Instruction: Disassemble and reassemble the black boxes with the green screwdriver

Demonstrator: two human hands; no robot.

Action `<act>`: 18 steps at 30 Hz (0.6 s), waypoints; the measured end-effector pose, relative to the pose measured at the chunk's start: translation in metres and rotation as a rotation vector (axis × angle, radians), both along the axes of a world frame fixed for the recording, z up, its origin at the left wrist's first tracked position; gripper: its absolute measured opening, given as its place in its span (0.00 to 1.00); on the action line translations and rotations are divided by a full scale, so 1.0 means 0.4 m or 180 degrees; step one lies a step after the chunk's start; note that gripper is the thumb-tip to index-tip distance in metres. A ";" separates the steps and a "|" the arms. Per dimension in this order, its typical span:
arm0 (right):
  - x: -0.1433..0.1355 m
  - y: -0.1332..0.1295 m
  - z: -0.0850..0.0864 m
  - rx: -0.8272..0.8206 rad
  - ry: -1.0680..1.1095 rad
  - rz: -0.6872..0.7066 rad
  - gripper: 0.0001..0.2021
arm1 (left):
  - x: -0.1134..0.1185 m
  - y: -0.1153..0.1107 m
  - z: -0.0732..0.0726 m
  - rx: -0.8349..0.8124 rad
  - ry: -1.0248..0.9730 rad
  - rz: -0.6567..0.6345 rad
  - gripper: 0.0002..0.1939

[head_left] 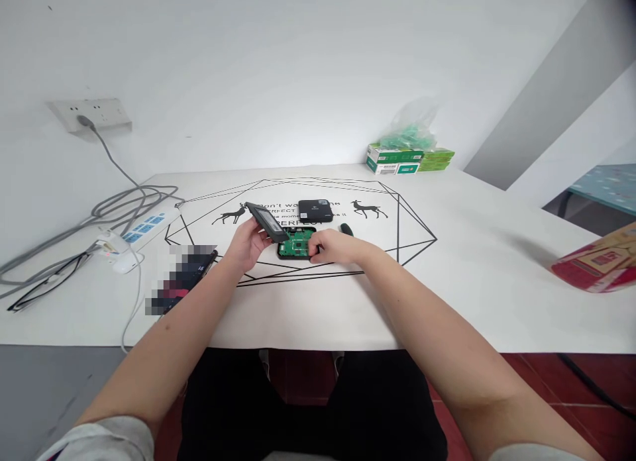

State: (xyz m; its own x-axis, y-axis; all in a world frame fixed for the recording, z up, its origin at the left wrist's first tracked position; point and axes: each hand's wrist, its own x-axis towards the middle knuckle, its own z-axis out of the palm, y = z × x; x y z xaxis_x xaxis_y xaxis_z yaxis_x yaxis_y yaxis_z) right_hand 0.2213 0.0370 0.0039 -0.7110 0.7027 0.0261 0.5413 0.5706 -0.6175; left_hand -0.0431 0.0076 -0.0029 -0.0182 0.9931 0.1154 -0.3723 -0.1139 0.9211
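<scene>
Lifting black cover's edge, left hand [247, 246] tilting

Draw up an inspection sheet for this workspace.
Surface: white table, printed with lines, deer and lettering.
Job's things: green circuit board in open case; black cover; closed black box behind.
Clutter: blurred dark device, small black object, red package.
Hands: left hand holds the cover tilted; right hand is at the board's right end.
Cables: grey cable from wall socket, looped near power strip.
Surroundings: boxes, plastic bag by the wall.
</scene>
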 end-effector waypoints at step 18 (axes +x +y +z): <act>-0.046 -0.021 -0.014 0.0120 0.1223 -0.0181 0.45 | 0.016 -0.022 -0.009 0.0254 0.1087 -0.0845 0.33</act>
